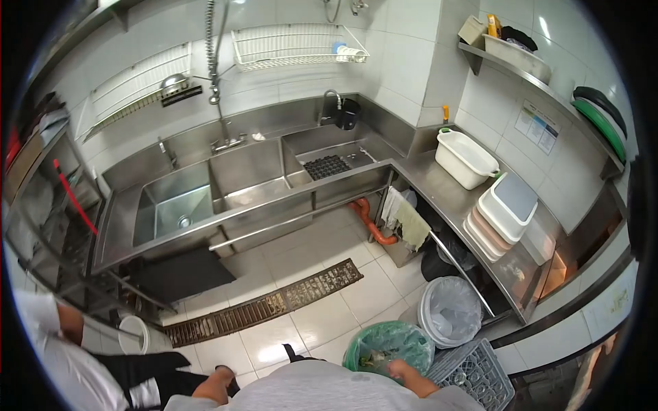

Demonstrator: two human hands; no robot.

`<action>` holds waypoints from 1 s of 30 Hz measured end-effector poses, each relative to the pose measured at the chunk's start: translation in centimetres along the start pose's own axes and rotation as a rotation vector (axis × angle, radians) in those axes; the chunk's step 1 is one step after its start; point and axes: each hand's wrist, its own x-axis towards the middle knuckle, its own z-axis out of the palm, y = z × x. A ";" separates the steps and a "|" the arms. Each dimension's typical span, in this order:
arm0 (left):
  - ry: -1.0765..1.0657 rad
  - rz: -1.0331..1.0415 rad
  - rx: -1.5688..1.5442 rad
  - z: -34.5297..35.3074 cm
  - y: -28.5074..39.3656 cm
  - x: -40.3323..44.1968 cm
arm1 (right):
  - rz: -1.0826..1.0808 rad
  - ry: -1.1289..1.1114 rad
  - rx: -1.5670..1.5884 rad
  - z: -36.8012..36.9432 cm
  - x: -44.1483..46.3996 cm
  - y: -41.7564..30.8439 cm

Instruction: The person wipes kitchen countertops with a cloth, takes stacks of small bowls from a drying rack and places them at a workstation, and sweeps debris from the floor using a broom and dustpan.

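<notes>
Over the near edge of a green-lined bin (353, 348) is my right hand (399, 371), its fingers curled and too small to make out; whatever it may hold is hidden. Food scraps (373, 359) lie inside the bin beside it. My left hand (223, 375) is low at the left of my body, near a dark strap or cloth, with its fingers not clearly visible. A white bin with a clear liner (450, 312) stands to the right of the green one.
A grey glass rack (480, 375) sits right of the bins. Steel sinks (260, 178) line the back wall, above a floor drain grate (274, 301). Stacked trays (504, 209) rest on the right counter. Another person (62, 356) stands at the left, near a white bucket (140, 335).
</notes>
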 end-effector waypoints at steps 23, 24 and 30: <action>0.090 0.764 -0.961 -47.9 59.4 15.3 | -0.949 0.712 0.914 -96.4 12.3 -26.6; 0.223 0.771 -0.867 -51.3 60.4 14.6 | -0.961 0.780 0.886 -100.1 11.5 -28.2; 0.512 1.152 -0.699 -68.5 71.4 12.3 | -0.828 1.157 0.394 -117.6 8.6 -31.2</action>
